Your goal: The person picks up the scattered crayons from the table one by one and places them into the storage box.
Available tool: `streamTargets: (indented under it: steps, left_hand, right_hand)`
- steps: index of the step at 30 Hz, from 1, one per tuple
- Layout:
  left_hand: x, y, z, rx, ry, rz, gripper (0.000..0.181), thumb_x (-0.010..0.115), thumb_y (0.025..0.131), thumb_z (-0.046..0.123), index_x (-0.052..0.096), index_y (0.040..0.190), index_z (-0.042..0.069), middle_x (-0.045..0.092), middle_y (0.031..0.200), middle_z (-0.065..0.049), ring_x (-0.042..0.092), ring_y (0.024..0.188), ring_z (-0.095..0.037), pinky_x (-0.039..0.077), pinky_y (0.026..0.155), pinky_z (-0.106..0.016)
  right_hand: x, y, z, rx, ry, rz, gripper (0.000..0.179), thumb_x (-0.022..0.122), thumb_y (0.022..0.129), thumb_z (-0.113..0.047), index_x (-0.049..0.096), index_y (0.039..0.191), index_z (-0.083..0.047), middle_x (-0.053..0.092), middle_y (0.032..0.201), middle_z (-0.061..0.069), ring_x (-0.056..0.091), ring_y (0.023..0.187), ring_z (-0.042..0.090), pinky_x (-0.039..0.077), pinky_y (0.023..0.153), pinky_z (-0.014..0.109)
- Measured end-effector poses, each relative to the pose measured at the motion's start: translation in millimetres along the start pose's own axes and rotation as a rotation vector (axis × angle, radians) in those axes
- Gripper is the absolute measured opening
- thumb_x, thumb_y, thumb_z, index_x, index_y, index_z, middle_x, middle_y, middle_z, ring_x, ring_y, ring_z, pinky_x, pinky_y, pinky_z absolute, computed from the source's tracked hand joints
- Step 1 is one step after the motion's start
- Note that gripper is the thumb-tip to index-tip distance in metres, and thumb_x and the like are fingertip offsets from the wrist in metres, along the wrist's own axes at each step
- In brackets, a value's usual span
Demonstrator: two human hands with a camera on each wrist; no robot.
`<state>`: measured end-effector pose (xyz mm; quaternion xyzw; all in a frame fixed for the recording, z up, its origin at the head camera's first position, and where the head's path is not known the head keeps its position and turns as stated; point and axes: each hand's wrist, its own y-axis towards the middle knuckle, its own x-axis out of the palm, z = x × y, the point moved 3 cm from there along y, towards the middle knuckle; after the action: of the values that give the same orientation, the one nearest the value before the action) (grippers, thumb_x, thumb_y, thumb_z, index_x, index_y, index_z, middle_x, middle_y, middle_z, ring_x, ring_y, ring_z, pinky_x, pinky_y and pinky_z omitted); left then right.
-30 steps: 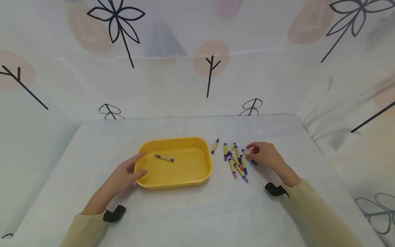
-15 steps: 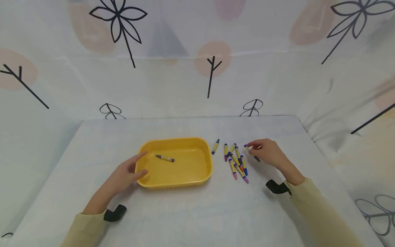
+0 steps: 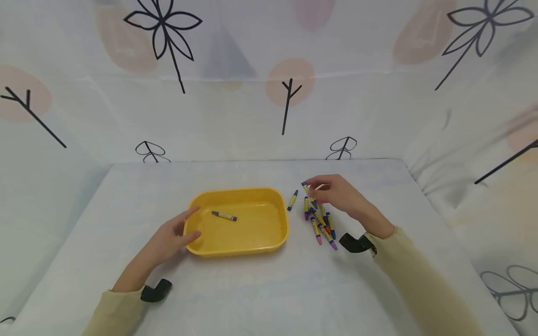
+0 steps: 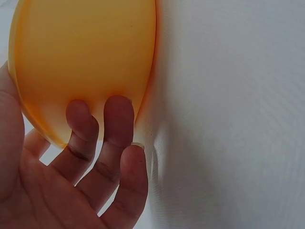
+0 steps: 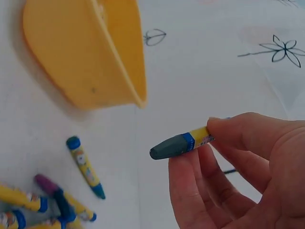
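Note:
A yellow tray (image 3: pixel 256 228) stands on the table. My left hand (image 3: pixel 166 240) grips its left end, thumb over the rim and fingertips (image 4: pixel 119 119) against the outer wall. One dark-tipped crayon (image 3: pixel 224 215) lies inside the tray. My right hand (image 3: pixel 346 198) pinches a dark grey-green crayon (image 5: pixel 171 146) between thumb and fingers, raised above the other crayons. Beneath and beside that hand lies a loose pile of crayons (image 3: pixel 321 228) in yellow-and-blue wrappers. A single blue-tipped crayon (image 3: pixel 293 200) lies apart, between the pile and the tray.
The white table (image 3: pixel 252 294) runs back to a patterned cloth (image 3: pixel 235 116) that hangs behind it and at the sides. Dark straps with black pieces (image 3: pixel 156 290) sit at both wrists.
The right hand has lifted the dark crayon from the right of the pile and carried it left, over the pile's back. The left hand and tray have stayed put.

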<state>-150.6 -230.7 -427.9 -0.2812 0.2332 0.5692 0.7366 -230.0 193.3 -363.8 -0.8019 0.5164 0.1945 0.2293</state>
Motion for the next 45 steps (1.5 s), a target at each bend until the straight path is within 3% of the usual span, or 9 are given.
streamTargets:
  steps: [6,12,17,22,25,30,36,45]
  left_hand:
    - [-1.3,0.3,0.6,0.012,-0.008,0.002,0.072,0.069,0.095,0.033,0.035,0.156,0.016,0.048,0.144,-0.022,0.055,0.108,-0.031,0.048,0.089,-0.044]
    - [-0.5,0.3,-0.5,-0.001,-0.015,-0.009,0.074,0.069,0.094,0.036,0.033,0.157,0.018,0.046,0.146,-0.022,0.052,0.105,-0.031,0.049,0.081,-0.038]
    - [-0.5,-0.8,-0.3,0.002,0.003,-0.012,0.075,0.068,0.095,0.038,0.033,0.157,0.018,0.041,0.150,-0.023,0.053,0.110,-0.032,0.048,0.092,-0.046]
    - [-2.0,-1.8,-1.0,0.019,0.010,-0.005,0.073,0.068,0.096,0.035,0.033,0.157,0.017,0.042,0.150,-0.024,0.053,0.118,-0.037,0.042,0.100,-0.056]
    - [-2.5,-1.6,-0.6,0.024,0.014,-0.002,0.073,0.068,0.096,0.036,0.033,0.157,0.016,0.043,0.148,-0.024,0.054,0.117,-0.036,0.044,0.099,-0.055]
    - [-1.0,-1.3,0.0,0.011,0.010,-0.015,0.075,0.067,0.095,0.040,0.032,0.157,0.018,0.047,0.145,-0.025,0.055,0.109,-0.031,0.048,0.092,-0.047]
    - [-0.6,-2.5,0.5,0.003,0.002,-0.017,0.074,0.067,0.095,0.040,0.032,0.157,0.020,0.041,0.150,-0.025,0.053,0.117,-0.035,0.044,0.099,-0.053]
    - [-1.3,-2.9,2.8,0.004,0.011,-0.019,0.073,0.068,0.096,0.036,0.032,0.157,0.018,0.037,0.153,-0.025,0.050,0.124,-0.039,0.039,0.103,-0.057]
  right_hand:
    - [30.1,24.8,-36.3,-0.082,0.052,-0.043,0.038,0.067,0.096,-0.021,0.062,0.131,-0.007,0.067,0.116,0.010,0.066,0.096,0.024,0.053,0.089,0.047]
    - [73.7,53.6,-66.6,-0.136,0.101,-0.120,0.034,0.070,0.095,-0.017,0.067,0.126,-0.006,0.069,0.111,0.005,0.067,0.096,0.020,0.055,0.085,0.033]
    - [107.1,76.8,-81.1,-0.212,0.151,-0.156,0.029,0.071,0.093,-0.015,0.070,0.120,-0.005,0.071,0.110,0.004,0.068,0.093,0.016,0.054,0.083,0.028]
    - [132.6,93.1,-87.3,-0.268,0.105,-0.213,0.027,0.073,0.092,-0.015,0.073,0.117,-0.004,0.073,0.103,0.002,0.068,0.085,0.013,0.056,0.080,0.033]
    - [144.4,98.4,-89.0,-0.297,0.068,-0.277,0.025,0.074,0.091,-0.014,0.074,0.115,-0.004,0.074,0.100,0.002,0.068,0.083,0.013,0.056,0.078,0.035]
    - [158.8,102.9,-88.2,-0.330,-0.045,-0.334,0.021,0.075,0.090,-0.012,0.077,0.110,-0.009,0.074,0.096,-0.004,0.066,0.083,0.008,0.053,0.073,0.026]
    - [168.9,105.8,-83.0,-0.324,-0.137,-0.363,0.018,0.076,0.090,-0.014,0.078,0.107,-0.013,0.072,0.092,-0.012,0.063,0.082,0.007,0.051,0.074,0.021]
    - [175.9,104.6,-76.1,-0.334,-0.227,-0.345,0.019,0.078,0.087,-0.014,0.077,0.105,-0.013,0.070,0.088,-0.011,0.063,0.077,0.005,0.051,0.068,0.021]
